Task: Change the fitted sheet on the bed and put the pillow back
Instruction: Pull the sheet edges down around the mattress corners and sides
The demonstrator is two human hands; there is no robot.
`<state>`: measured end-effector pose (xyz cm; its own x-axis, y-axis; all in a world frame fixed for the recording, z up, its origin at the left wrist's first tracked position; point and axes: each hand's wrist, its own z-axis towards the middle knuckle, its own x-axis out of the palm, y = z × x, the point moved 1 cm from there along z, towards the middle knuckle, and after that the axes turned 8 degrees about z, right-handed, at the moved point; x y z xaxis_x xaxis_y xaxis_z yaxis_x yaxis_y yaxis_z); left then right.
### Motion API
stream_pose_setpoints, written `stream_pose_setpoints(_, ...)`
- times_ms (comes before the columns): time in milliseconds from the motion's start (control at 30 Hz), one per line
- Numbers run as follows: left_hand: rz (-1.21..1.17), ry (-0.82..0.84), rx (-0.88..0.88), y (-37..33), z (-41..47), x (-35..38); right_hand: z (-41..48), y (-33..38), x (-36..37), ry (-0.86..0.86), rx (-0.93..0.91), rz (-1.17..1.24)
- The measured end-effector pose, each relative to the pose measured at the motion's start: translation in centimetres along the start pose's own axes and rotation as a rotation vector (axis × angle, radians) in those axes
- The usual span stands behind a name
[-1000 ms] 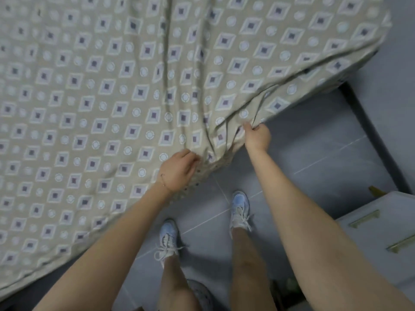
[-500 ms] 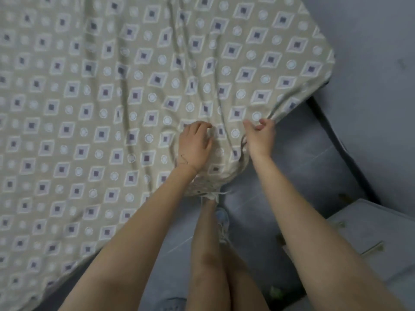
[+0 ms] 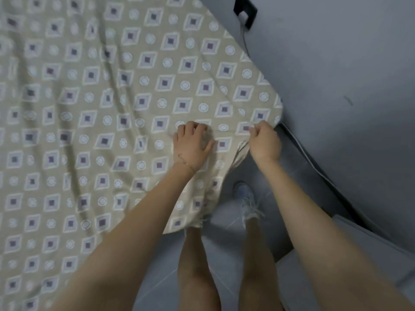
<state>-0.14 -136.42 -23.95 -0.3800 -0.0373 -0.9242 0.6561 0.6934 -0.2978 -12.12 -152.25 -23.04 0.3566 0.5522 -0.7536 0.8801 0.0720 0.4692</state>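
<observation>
Bedroom, mid-change: a patterned fitted sheet (image 3: 107, 113) is seen spread over the top of the bed, creased & not pulled taut. At the near corner, by the wall (image 3: 336, 63), the sheet's edge is pinched in the right hand (image 3: 265, 142), fingers closed into a fist w/ cloth drawn up between thumb & fingertips. The left hand (image 3: 192, 145) is laid palm-down on the sheet just beside it, thumb spread, fingers bent; whether a fold is gathered under them cannot be told. Below the left forearm the gathered hem (image 3: 202, 217) is seen hanging loose over the floor (image 3: 226, 248), i.e. this corner is judged not yet hooked under the mattress. Progress is put at approx. halfway: sheet laid on, corner fitting in hand. Other corners are out of frame, so no call can be made on them. No pillow is shown; its return is taken to be outstanding, along w/ smoothing of the creases.
</observation>
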Motion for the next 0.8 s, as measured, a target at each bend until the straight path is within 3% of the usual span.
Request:
stream_pose_setpoints(133,-0.049,-0.057,0.058,-4.2,1.5,1.2,3.5,-2.7,-5.0,-0.224,0.189,0.272)
stream_pose_setpoints(200,-0.032,-0.075,0.026,-5.6,1.9,1.9,5.7,-3.8,-6.0,-0.133,0.217,0.331)
stream_pose_setpoints(333,0.011,-0.085,-0.069,-7.2,2.8,2.5,8.6,-3.4,-4.9,0.097,0.132,0.361)
stream_pose_setpoints(533,-0.044,-0.124,-0.169,-8.2,4.4,2.7,10.3,-3.8,-6.4,0.042,-0.128,0.255)
stream_pose_setpoints(700,-0.094,-0.185,-0.048,-10.0,6.1,2.8,13.8,-4.4,-6.6,-0.106,0.037,0.39)
stream_pose_setpoints(800,0.036,-0.005,0.052,-10.3,7.0,3.2,13.0,-4.2,-5.2,-0.124,0.175,0.598)
